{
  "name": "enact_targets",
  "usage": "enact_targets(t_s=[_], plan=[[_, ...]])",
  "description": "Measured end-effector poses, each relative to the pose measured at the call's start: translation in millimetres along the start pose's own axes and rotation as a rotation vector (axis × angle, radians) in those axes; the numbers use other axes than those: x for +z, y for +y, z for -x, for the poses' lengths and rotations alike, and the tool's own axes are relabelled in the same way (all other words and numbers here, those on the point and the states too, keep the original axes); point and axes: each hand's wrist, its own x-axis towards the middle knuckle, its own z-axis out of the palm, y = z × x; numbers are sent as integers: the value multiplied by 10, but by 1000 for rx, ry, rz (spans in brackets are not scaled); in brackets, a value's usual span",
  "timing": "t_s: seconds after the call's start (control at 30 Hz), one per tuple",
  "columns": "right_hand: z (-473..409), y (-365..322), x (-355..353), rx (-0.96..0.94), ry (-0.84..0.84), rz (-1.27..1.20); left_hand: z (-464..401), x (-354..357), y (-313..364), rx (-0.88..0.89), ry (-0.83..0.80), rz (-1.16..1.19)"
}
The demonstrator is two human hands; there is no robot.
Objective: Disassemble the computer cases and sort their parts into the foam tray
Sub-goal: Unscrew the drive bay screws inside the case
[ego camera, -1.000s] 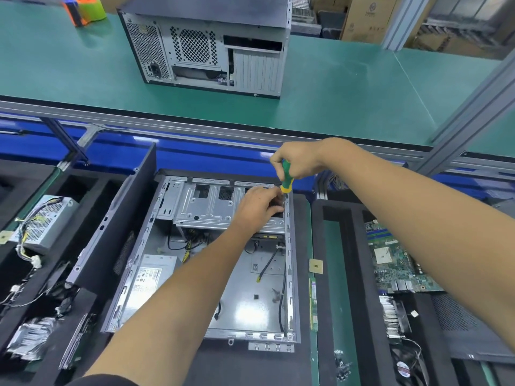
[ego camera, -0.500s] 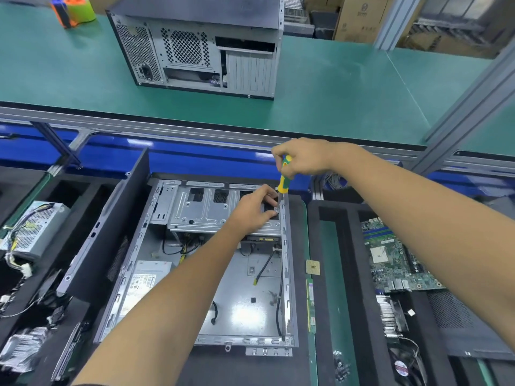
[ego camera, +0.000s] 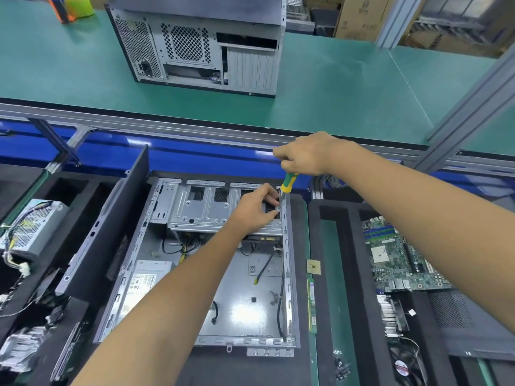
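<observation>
Right hand grips upright screwdriver.

Open case between power supply at left and motherboard at right.

The scene is bright and evenly lit from overhead, with a soft white glare patch on the bare metal floor of the open case and a thin streak of reflection along the blue rail. Shadows are faint and short, darkest inside the black foam tray, where detail sinks into near-black. The wide-angle lens bends straight lines near the edges, the green bench curving and the aluminium post leaning, while the far background and the lower corners look soft and slightly smeared.
</observation>
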Motion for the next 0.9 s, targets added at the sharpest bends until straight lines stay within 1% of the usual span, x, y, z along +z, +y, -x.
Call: enact_targets(t_s=[0.2,0.33,0.47,0.5,0.57,0.63,0.73,0.8,0.9], plan=[[-20,-53,-8,-5,-26,-268,-9,20,-25,9,48,31],[-26,-70,19,-89,-23,-377,-11,29,-16,29,53,29],[-21,-57,-5,-99,-64,-331,-8,24,-9,31,45,27],[-16,-54,-22,-94,-77,-268,-6,22,-2,26,42,18],[-2,-53,-63,-75,-85,-62,-2,16,11,19,32,0],[15,-59,-79,-59,-45,69,-3,10,22,25,29,-47],[20,-35,-30,-85,50,142,-11,12,29,44,33,-114],[16,-23,-15,-113,65,143,-15,16,34,53,40,-129],[-1,-26,-36,-93,15,-55,-17,24,35,52,47,-122]])
